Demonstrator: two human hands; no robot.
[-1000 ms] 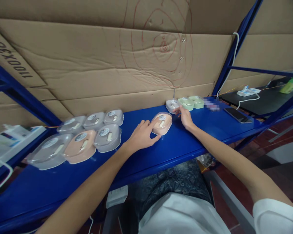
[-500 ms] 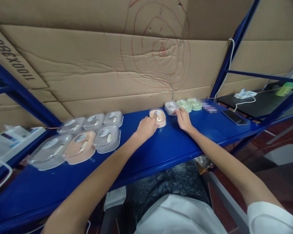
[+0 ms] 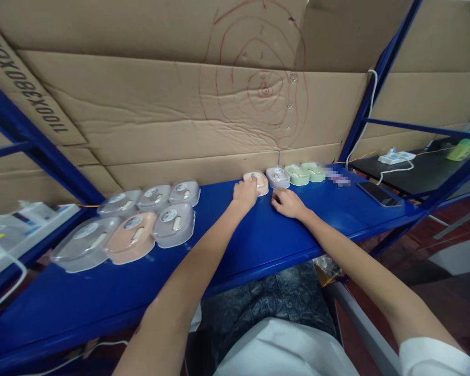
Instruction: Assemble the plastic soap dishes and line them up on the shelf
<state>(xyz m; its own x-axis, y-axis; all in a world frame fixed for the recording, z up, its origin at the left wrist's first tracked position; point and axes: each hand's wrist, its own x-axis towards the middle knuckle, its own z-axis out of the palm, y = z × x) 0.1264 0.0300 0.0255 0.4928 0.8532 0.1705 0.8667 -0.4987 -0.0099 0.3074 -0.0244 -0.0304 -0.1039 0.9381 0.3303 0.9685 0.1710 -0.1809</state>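
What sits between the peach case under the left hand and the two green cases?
In the head view, one pale grey oval plastic case sits between the peach case and green cases.

Peach case (image 3: 259, 182), flat, shelf rear, beside grey case (image 3: 278, 177).

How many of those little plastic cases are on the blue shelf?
10. Six sit clustered at left; four line the back: a pink one under the left hand, a grey one, two green. None seem hidden.
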